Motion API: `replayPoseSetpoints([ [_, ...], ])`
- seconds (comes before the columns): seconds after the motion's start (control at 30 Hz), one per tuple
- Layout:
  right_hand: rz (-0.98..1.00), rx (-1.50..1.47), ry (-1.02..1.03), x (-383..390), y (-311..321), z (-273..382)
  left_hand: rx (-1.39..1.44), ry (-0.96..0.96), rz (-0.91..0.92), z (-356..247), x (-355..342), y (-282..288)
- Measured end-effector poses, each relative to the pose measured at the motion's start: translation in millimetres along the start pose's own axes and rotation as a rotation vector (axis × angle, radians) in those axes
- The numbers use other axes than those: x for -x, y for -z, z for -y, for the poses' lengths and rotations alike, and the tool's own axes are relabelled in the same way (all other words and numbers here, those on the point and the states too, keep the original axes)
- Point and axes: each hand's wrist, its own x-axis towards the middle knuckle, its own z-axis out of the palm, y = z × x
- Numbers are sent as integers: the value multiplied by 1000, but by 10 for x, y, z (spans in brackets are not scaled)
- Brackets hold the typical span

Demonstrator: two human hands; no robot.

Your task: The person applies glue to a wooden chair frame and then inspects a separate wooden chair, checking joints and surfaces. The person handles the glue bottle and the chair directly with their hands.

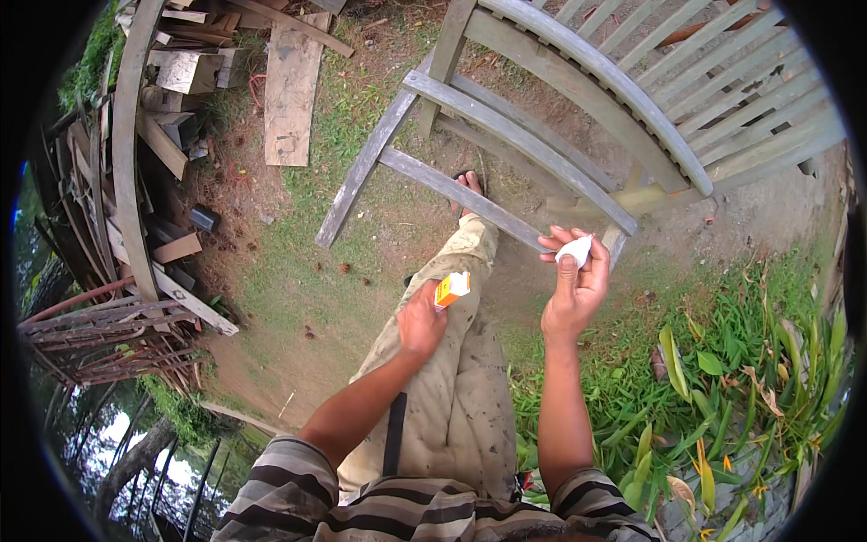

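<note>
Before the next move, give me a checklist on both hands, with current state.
1. Left hand grips the orange-and-white box: ok, fingers wrapped around it.
2. Right hand holds the white item: ok, between thumb and fingers.
3. A hand free: not ok, both occupied.
4. Hands apart: ok, visible gap between them.
5. Right hand clear of the wooden frame: cannot tell, they overlap in this view.
6. Box contents: cannot tell, inside not visible.

shirt point(420, 508): short-sleeved, grey-and-black striped | trousers point(456, 384): loose, beige, dark-spotted | strap point(395, 435): black, flat, lying over trousers
</note>
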Motion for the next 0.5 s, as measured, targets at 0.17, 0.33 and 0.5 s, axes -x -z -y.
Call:
replayPoseSetpoints([
  [0.17, -104, -66, 20, 598, -1, -111, -45, -145, -74, 292, 18, 216],
  [0.33, -100, -35, -67, 1470, -38, -218, 151, -187, -105, 278, 329, 442],
  [0.5, -72, 32, -138, 2085, -112, -210, 665, -288, 66, -113, 625, 777],
])
